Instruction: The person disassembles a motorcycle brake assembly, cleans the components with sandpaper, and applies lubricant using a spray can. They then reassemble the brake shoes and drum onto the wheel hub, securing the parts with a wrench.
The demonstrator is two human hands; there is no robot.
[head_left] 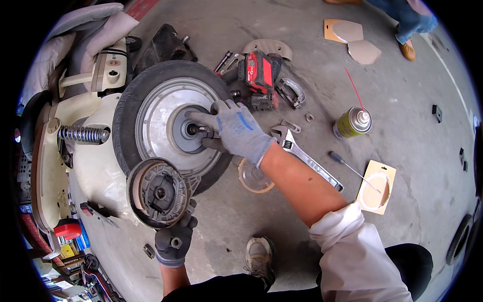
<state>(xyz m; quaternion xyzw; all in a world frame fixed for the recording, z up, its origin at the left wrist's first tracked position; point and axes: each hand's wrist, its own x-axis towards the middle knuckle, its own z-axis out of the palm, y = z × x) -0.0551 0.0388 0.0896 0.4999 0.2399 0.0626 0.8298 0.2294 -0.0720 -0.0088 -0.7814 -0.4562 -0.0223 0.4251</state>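
My left hand (175, 240), in a grey glove, is closed on the edge of a round drum brake assembly (162, 193). A curved brake shoe and a cast metal plate show inside its dark rim. A hex nut (176, 242) lies against the same hand. My right hand (240, 128), in a grey glove with blue marks, reaches over the hub of a scooter wheel (168, 103). Its index finger and thumb are spread on either side of the axle end (201, 129), index finger near the hub face. Whether they touch the axle is unclear.
A cream scooter body (95, 176) lies at the left with a shock absorber (83, 134). Around the wheel are a red-black power tool (259, 73), an adjustable wrench (312, 161), a spray can (353, 122), a screwdriver (347, 163) and clear tape (255, 176). Another person's leg (415, 22) stands at far right.
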